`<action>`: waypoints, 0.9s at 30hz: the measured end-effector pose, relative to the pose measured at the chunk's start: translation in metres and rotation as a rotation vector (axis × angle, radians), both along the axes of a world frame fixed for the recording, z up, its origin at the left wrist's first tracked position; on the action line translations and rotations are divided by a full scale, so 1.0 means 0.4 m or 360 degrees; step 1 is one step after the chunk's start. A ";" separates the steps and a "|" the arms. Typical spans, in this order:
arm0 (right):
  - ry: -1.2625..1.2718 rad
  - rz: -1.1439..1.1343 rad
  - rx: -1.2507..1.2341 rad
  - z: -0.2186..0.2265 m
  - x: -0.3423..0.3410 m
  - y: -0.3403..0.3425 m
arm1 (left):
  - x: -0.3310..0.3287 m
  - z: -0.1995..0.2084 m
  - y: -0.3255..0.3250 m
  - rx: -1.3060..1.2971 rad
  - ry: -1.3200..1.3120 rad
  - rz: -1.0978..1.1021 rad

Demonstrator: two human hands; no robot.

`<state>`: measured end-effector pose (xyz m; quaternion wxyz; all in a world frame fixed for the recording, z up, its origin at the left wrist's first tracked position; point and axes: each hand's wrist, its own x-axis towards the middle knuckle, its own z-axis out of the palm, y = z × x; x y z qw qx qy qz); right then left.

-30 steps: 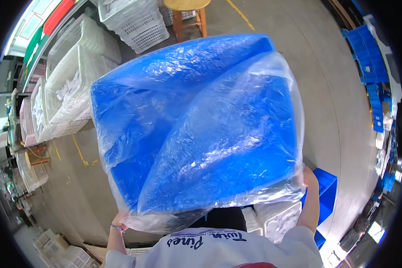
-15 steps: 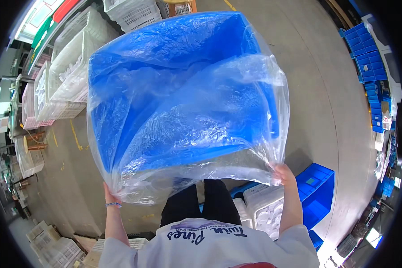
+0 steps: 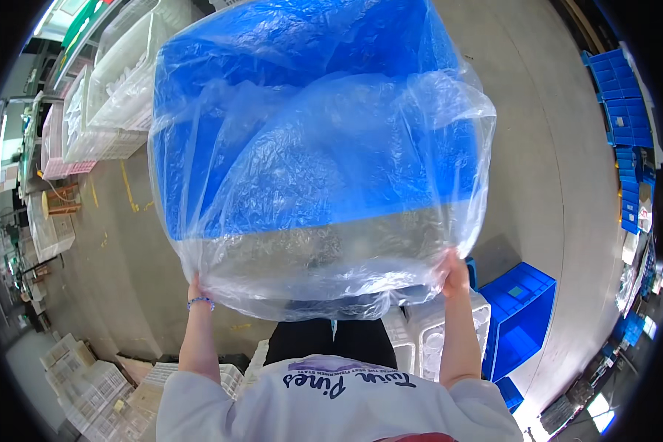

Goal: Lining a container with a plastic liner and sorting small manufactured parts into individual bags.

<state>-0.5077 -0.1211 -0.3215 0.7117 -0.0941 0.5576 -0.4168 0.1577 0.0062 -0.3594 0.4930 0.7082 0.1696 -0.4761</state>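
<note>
A large transparent plastic bag [image 3: 331,250] is spread over a blue plastic crate [image 3: 221,66], which shows through the film. The bag's near part hangs past the crate's near edge, and the floor shows through it. At the near left corner, my left hand [image 3: 194,283] is closed on the gathered film. My right hand [image 3: 454,272] grips the bunched film at the near right corner. Film partly covers the fingers of both hands. The crate's far edge runs out of view at the top.
White mesh crates with pale contents [image 3: 118,96] stand at the far left, near a wooden stool [image 3: 60,200]. An open blue bin [image 3: 523,317] and a white tub [image 3: 435,331] lie near my right arm. Blue bins [image 3: 626,103] line the far right.
Both hands have moved farther away and slightly closer together, still holding the bag. Bag and crate sit higher in view, with more film stretched past the crate's near edge.
</note>
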 end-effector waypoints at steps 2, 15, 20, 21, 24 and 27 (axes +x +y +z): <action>-0.0109 -0.0861 -0.0064 0.084 0.058 -0.059 | -0.021 0.019 0.020 -0.0110 0.0052 0.0072; 0.0684 -0.0357 0.0297 -0.174 -0.180 0.022 | -0.007 -0.090 0.001 0.0807 -0.0926 -0.1853; 0.1106 -0.0363 0.0041 -0.357 0.123 0.051 | -0.279 -0.255 -0.025 0.0027 -0.2147 -0.2339; 0.1047 -0.0255 -0.0157 -0.329 0.179 0.083 | -0.442 -0.193 -0.094 -0.0191 -0.1047 -0.1923; 0.0198 -0.0106 -0.0062 -0.560 0.214 0.155 | -0.709 -0.121 -0.275 -0.0760 -0.0726 -0.1822; 0.1706 0.1579 -0.0624 -0.357 0.621 0.135 | -0.668 -0.092 -0.261 -0.0551 -0.0769 -0.1832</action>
